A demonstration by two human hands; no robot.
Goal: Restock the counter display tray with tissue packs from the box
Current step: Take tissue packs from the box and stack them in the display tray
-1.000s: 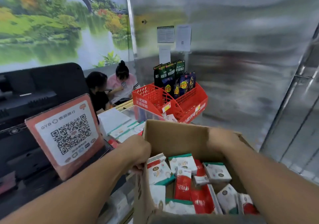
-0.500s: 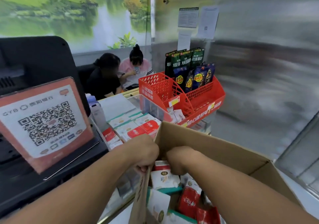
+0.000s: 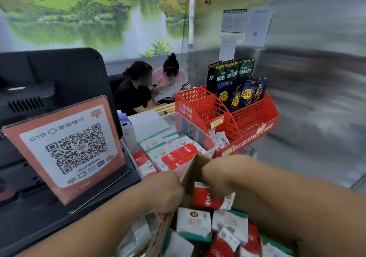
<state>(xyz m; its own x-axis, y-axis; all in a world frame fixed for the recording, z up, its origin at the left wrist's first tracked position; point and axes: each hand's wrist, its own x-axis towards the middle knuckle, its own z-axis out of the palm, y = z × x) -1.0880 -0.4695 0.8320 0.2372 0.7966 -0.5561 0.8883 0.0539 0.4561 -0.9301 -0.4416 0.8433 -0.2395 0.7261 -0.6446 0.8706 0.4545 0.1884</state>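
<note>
At far left on the worktop (image 3: 118, 195), I read "GYB" over a QR code on the orange sign (image 3: 65, 147). My left hand (image 3: 164, 193) pinches the cardboard box (image 3: 193, 172) wall. Behind it, the clear display tray (image 3: 188, 127) is part filled. My right hand (image 3: 221, 179) grips a red tissue pack (image 3: 204, 197), branding blurred, probably; next I lift it into the tray.
</note>
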